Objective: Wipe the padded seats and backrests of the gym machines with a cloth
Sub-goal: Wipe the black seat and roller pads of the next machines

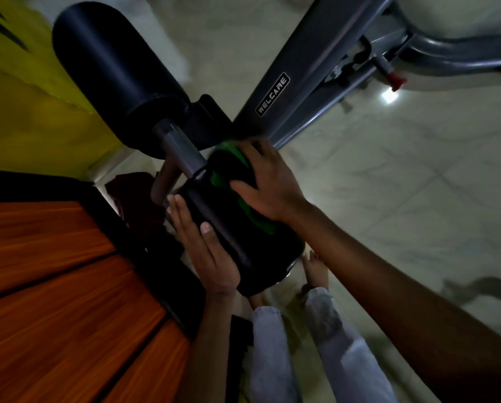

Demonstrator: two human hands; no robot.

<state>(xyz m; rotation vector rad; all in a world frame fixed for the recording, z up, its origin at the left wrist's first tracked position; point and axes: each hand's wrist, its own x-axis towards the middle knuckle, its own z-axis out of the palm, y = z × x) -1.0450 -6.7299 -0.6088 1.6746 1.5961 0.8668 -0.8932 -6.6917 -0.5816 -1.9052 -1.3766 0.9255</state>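
**Green cloth pressed onto a black roller pad**

Head view: A black roller pad (237,237) at the end of a grey machine frame (301,80) is held between both hands. The right hand (268,187) is laid over the top of the pad, with a green cloth (228,177) pressed beneath its palm; the fingers (243,186) are spread and curved over the cloth, which is grasped against the pad's curved surface. Green folds are seen on either side of the hand, above it near the frame and below it toward the wrist. The left hand (205,245) is set against the pad's left side, its fingers straight and flat along the padding, released rather than clenched, with the thumb lying on the pad's front. A grey metal axle (179,148) joins this pad to a second black roller pad (112,68) at the upper left. A label reading WELCARE (272,94) is carried on the frame. A red-tipped adjustment pin (394,81) is seen at the upper right of the frame. Pale trouser legs (301,344) and bare feet (316,269) are visible below on the marbled floor (403,184). An orange wooden panel (54,286) fills the lower left, and a yellow wall (25,97) the upper left.
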